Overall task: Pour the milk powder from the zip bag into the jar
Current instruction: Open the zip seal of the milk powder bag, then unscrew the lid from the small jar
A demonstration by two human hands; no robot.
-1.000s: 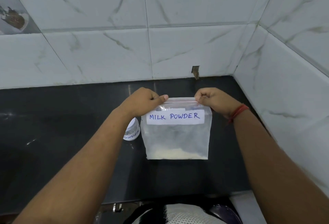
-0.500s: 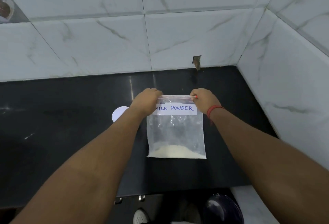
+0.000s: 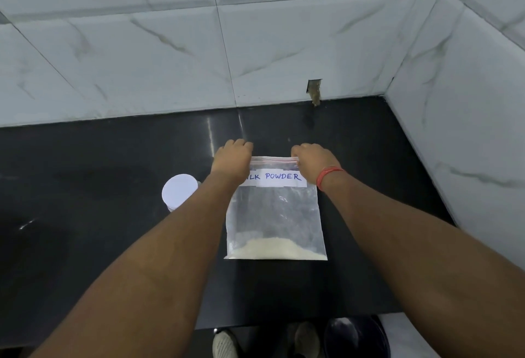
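Note:
A clear zip bag [image 3: 275,210] with a white "MILK POWDER" label lies on the black counter [image 3: 99,244]. A low heap of white powder [image 3: 275,249] sits along its near bottom edge. My left hand [image 3: 231,158] pinches the left end of the red zip strip. At the right end of the strip my right hand [image 3: 314,158] pinches it too, a red thread around its wrist. The jar [image 3: 179,191], topped by a white lid, stands left of the bag, partly hidden behind my left forearm.
White marble-look tiles form the back wall and the right wall [image 3: 468,144], meeting in a corner. A small hole [image 3: 314,90] shows at the back wall's foot. Below the counter's front edge are my shoes [image 3: 227,345] and a dark bucket [image 3: 355,337].
The bag, held upright a second ago, has come down and away from me and now lies on the counter. Both hands kept their pinch on the zip strip. The jar's lid has come into view.

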